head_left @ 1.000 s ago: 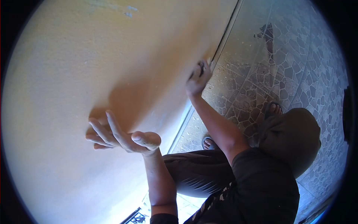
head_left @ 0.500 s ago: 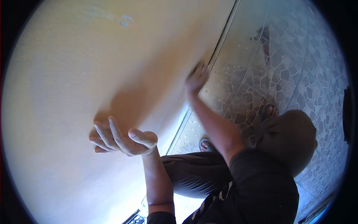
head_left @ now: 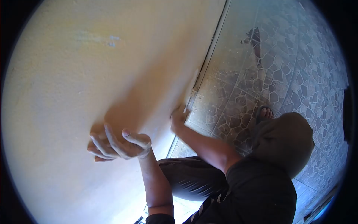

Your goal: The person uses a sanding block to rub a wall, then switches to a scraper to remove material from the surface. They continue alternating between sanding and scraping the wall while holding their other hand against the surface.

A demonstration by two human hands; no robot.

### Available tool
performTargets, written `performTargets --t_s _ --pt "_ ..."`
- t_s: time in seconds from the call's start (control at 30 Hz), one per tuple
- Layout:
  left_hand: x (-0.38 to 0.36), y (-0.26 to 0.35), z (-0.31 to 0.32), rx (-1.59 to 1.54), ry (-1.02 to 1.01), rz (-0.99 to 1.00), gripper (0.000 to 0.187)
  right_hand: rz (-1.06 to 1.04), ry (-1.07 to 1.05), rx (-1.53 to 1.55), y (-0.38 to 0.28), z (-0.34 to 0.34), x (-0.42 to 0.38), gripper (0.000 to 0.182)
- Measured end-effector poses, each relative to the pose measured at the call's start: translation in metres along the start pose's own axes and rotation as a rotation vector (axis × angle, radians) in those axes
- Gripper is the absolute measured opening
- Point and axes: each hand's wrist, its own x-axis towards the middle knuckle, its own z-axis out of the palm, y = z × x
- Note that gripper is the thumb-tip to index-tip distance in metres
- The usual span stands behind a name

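Observation:
My left hand (head_left: 121, 145) is raised against the pale yellow wall (head_left: 67, 93), its fingers spread and nothing in them. Lower down, where the wall meets the floor, my right hand (head_left: 179, 117) is closed at the wall's bottom edge. Its fingers are curled and partly blurred, and what they hold is too hidden to name. A narrow dark gap (head_left: 214, 39) runs along the foot of the wall, beyond my right hand.
The floor (head_left: 305, 78) has a broken-stone pattern, with pale dust near the wall. A dark, long object (head_left: 256, 43) lies on it. My sandaled foot (head_left: 266, 113) and dark-trousered knee (head_left: 192, 177) are close by.
My right hand has moved down and left along the wall's bottom edge, towards my body. My left hand stays spread at the wall. The view has shifted slightly.

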Motion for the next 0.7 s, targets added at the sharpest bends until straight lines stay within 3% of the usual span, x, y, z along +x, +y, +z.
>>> performTargets --t_s 0.03,0.1,0.13,0.17,0.23,0.27,0.33,0.4,0.43,0.5,0.57,0.6,0.67,0.7 --pt "0.000 -0.001 0.001 0.011 -0.005 0.023 0.043 0.204 0.534 -0.426 0.013 -0.006 -0.008 0.032" --pt "0.005 0.000 -0.002 0.047 0.021 0.068 0.042 0.610 -0.242 -0.375 -0.045 0.013 -0.007 0.025" --pt "0.003 -0.002 -0.006 0.059 -0.010 0.085 0.042 0.423 0.063 -0.214 -0.066 0.068 -0.015 0.023" --pt "0.003 -0.001 -0.004 0.052 -0.006 0.078 0.042 0.159 -0.125 -0.128 -0.094 0.097 -0.019 0.025" --pt "0.003 0.000 0.000 0.043 0.014 0.061 0.043 -0.178 -0.366 -0.285 -0.166 0.169 -0.052 0.030" --pt "0.000 -0.001 0.001 0.038 0.025 0.060 0.043 -0.181 -0.370 -0.283 -0.160 0.168 -0.052 0.030" --pt "0.001 0.002 0.001 0.036 0.040 0.049 0.043 -1.351 -0.357 -0.660 -0.132 0.163 -0.041 0.036" --pt "0.003 0.003 0.003 0.032 0.050 0.045 0.042 -1.208 -0.443 -0.697 -0.088 0.102 -0.047 0.036" --pt "0.002 0.003 0.004 0.039 0.027 0.042 0.042 -1.069 -0.574 -0.397 -0.065 0.075 -0.040 0.037" --pt "0.000 -0.001 0.004 0.075 0.020 0.048 0.041 -0.968 -0.410 -0.584 -0.056 0.046 -0.004 0.035" --pt "0.003 -0.003 -0.002 0.024 -0.013 0.059 0.041 -0.883 0.010 -1.010 -0.073 0.059 0.020 0.034" --pt "0.003 -0.005 -0.002 -0.008 -0.032 0.071 0.040 -0.876 0.016 -1.015 -0.082 0.075 0.025 0.034" --pt "0.001 -0.004 -0.010 -0.017 -0.071 0.065 0.040 -0.051 0.291 -0.533 -0.105 0.105 0.024 0.033" --pt "0.004 -0.002 -0.008 -0.035 -0.091 0.060 0.040 -0.145 0.015 -0.633 -0.108 0.104 0.008 0.034"
